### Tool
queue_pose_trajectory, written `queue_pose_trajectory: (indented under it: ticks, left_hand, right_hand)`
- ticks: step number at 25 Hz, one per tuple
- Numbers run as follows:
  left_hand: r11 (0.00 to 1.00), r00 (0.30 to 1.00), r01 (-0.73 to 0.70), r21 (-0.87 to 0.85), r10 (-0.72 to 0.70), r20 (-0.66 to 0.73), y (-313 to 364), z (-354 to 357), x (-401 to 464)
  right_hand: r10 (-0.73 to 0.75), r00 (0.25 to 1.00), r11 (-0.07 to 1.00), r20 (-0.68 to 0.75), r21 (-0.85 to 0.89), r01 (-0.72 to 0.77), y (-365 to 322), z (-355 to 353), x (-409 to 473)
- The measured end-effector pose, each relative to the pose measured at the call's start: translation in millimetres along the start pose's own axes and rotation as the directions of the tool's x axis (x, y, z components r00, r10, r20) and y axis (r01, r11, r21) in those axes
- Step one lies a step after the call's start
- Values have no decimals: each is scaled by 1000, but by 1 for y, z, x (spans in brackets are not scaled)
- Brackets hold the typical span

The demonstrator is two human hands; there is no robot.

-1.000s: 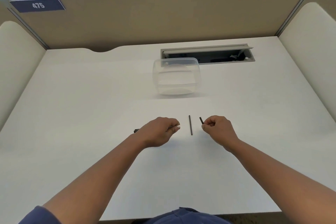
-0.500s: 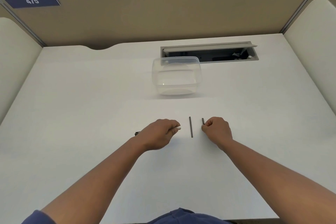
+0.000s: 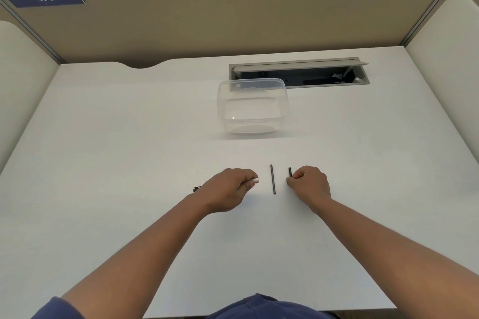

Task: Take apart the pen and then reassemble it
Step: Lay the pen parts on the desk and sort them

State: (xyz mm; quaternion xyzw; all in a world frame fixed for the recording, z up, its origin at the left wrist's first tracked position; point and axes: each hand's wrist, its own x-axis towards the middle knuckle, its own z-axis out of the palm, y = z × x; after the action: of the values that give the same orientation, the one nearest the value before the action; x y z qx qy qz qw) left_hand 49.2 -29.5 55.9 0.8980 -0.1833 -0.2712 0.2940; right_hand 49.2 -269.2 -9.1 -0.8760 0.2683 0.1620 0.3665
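Observation:
The pen is in pieces on the white desk (image 3: 129, 163). A thin dark rod, the refill (image 3: 272, 179), lies alone between my hands, pointing away from me. My left hand (image 3: 228, 189) is closed around the pen body (image 3: 255, 180); a pale end shows at my fingertips and a dark end sticks out behind the wrist. My right hand (image 3: 309, 184) pinches a short dark pen piece (image 3: 290, 172) that stands against the desk, its lower part hidden by my fingers.
A clear plastic container (image 3: 252, 106) sits on the desk beyond the pen parts. Behind it is an open cable slot (image 3: 298, 72) in the desk. Partition walls close off the back and both sides.
My right hand has tilted the short dark piece from slanted to nearly upright and shifted slightly. The left hand and the refill stay in place.

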Motion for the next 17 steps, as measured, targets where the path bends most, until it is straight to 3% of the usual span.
queue_pose_trajectory:
  ticks: [7, 11, 14, 17]
  left_hand:
    - [999, 1000, 1, -44, -2, -7, 1, 1, -2]
    - [998, 999, -25, -65, 24, -27, 3, 1, -2]
    - [999, 998, -42, -8, 41, -43, 3, 3, -2]
    - [998, 998, -58, 18, 58, -40, 4, 4, -5]
  right_hand:
    - [-41, 999, 998, 9, 54, 40, 6, -2, -4]
    - [-218, 975, 955, -46, 197, 223, -3, -3, -21]
    - [-369, 925, 882, 89, 349, 318, -20, -4, -39]
    - [-435, 866, 838, 248, 464, 287, -31, -3, -53]
